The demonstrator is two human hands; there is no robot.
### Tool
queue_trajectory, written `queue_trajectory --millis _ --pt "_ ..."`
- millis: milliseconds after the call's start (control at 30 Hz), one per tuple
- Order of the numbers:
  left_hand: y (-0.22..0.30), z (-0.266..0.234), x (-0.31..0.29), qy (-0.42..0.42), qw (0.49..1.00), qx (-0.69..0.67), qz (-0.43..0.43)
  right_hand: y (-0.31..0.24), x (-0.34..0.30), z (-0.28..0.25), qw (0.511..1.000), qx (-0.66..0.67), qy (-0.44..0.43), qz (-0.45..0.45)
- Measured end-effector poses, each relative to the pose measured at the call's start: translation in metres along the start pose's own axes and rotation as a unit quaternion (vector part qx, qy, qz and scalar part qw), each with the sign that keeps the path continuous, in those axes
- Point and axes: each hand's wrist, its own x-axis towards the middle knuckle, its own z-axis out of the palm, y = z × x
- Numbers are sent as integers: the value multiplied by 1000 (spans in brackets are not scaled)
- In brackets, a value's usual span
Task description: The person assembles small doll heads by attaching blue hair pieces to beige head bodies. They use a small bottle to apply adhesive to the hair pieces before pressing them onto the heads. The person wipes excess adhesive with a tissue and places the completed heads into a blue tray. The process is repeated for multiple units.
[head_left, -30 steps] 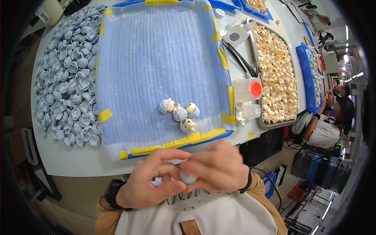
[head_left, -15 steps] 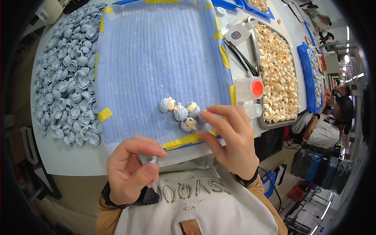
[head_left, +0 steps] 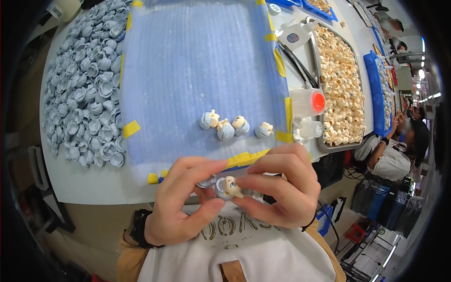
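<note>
Close to my body, my left hand (head_left: 188, 197) pinches a light blue hair shell (head_left: 206, 181), partly covered by its fingers. My right hand (head_left: 284, 188) grips a small doll head (head_left: 231, 185) with a painted face and light blue hair, held right beside the shell. Whether the two pieces touch, I cannot tell. Beyond my hands, several similar heads lie on the blue padded mat (head_left: 197, 61): a cluster with one head (head_left: 225, 129) in its middle, and a separate head (head_left: 264, 130) to its right.
A large heap of blue-grey hair shells (head_left: 89, 84) covers the table's left side. At right stand a metal tray (head_left: 324, 146) of cream-coloured face parts, a clear jar with a red top (head_left: 317, 102), black tweezers (head_left: 298, 61) and a white bottle (head_left: 296, 36). A co-worker (head_left: 399, 150) sits far right.
My right hand has picked up a head from the front of the cluster and brought it to my left hand. Another head now lies farther right on the mat. The view has shifted slightly.
</note>
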Motion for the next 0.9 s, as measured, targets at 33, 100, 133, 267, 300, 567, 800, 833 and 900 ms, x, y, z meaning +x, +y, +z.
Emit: queue_trajectory --millis 33,100,133,267,300,567,800,833,900 --pt "1 -1 1 -16 1000 8 10 -2 0 0 1000 10 6 -2" --pt "2 -3 0 -22 999 -14 27 -5 1 -1 999 28 15 -8" --pt "1 -4 -1 -24 999 -26 37 -5 1 0 999 49 16 -12" --pt "-4 -4 -2 3 991 -74 113 -8 8 11 984 173 43 2" --pt "-5 -3 -3 7 989 -89 117 -6 6 16 979 197 57 -6" --pt "-8 4 -2 30 975 -105 192 -8 0 38 921 376 96 -19" --pt "-4 4 1 41 976 -66 203 -8 -2 39 926 359 110 -28" --pt "-3 4 1 39 976 -65 204 -8 -3 39 928 353 112 -31" --pt "-3 3 1 32 978 -53 199 -8 -4 40 927 353 121 -32"
